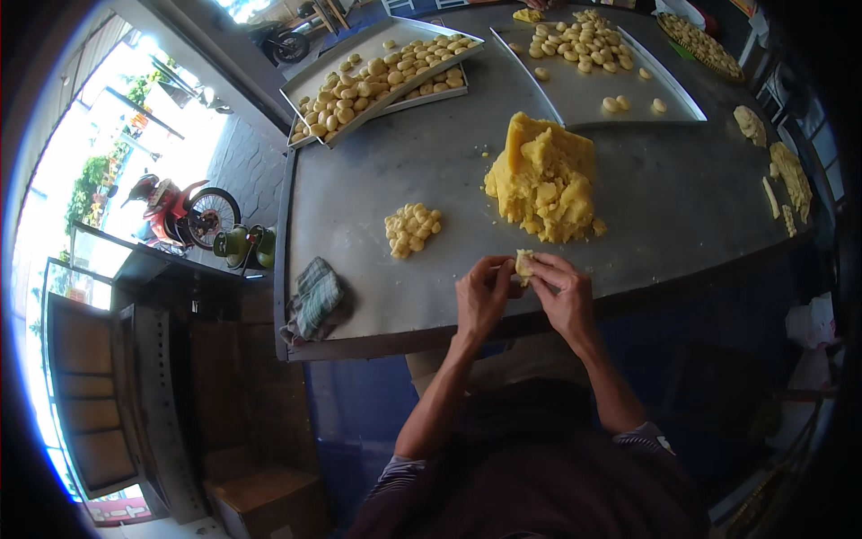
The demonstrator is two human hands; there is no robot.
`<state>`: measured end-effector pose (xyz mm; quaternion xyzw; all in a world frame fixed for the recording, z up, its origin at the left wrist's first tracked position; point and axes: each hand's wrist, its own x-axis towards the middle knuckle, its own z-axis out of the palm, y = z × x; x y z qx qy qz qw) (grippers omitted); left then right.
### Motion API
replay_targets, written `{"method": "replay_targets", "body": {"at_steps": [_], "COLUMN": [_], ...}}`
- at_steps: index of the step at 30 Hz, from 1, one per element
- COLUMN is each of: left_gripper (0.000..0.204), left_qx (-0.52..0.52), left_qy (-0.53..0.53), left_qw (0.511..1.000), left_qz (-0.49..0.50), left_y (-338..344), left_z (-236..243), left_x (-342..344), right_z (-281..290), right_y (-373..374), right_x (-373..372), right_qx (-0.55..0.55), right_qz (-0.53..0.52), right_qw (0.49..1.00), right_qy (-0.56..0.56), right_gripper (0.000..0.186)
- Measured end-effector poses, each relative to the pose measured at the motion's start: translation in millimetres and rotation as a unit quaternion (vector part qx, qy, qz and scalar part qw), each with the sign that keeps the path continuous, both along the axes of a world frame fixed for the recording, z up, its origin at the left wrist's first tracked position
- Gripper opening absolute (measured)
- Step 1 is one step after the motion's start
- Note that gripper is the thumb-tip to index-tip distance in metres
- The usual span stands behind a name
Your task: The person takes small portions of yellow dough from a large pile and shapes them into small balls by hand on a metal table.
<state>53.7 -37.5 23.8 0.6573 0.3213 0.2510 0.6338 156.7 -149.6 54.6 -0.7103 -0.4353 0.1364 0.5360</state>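
Observation:
Over the near edge of the metal table (359, 225), my left hand (485, 295) and my right hand (562, 293) meet around a small piece of pale dough (523, 262). The fingers of both hands pinch it from either side. Just beyond them stands a big crumbly mound of yellow filling (545, 178). To the left lies a little heap of small pale dough pieces (413, 229).
A crumpled cloth (314, 298) lies at the table's left corner. Far left, stacked trays (301, 90) hold round dough balls; another tray (620, 110) of balls is far right. Dough lumps (790, 180) sit at the right edge. Someone's hand (543, 4) shows at the far edge.

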Motion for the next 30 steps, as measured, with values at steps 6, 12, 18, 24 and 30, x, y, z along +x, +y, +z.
{"method": "replay_targets", "body": {"at_steps": [6, 12, 18, 24, 30], "left_gripper": [0.025, 0.026, 0.029, 0.024, 0.022], "left_qx": [0.212, 0.256, 0.186, 0.138, 0.141], "left_qy": [0.106, 0.159, 0.104, 0.092, -0.018], "left_qw": [0.972, 0.953, 0.977, 0.986, 0.989], "left_qz": [0.006, 0.011, 0.013, 0.002, -0.037], "left_y": [12.8, 2.2, 5.6, 6.4, 11.4], "left_z": [-22.1, -21.3, -15.6, -8.6, -13.5], "left_x": [-19.9, -17.7, -23.4, -26.3, -27.4], "right_z": [-2.5, 1.3, 15.6, 10.6, -27.3], "right_y": [20.2, 24.9, 31.3, 31.8, 38.2], "right_x": [-7.7, -18.0, -27.8, -20.4, 16.7], "right_qx": [0.026, -0.066, -0.037, -0.062, -0.029], "right_qz": [0.159, 0.069, 0.089, 0.108, 0.117], "right_qw": [0.984, 0.992, 0.987, 0.99, 0.96], "right_qy": [-0.076, -0.087, -0.131, -0.073, 0.252], "right_gripper": [0.032, 0.025, 0.018, 0.02, 0.044]}}
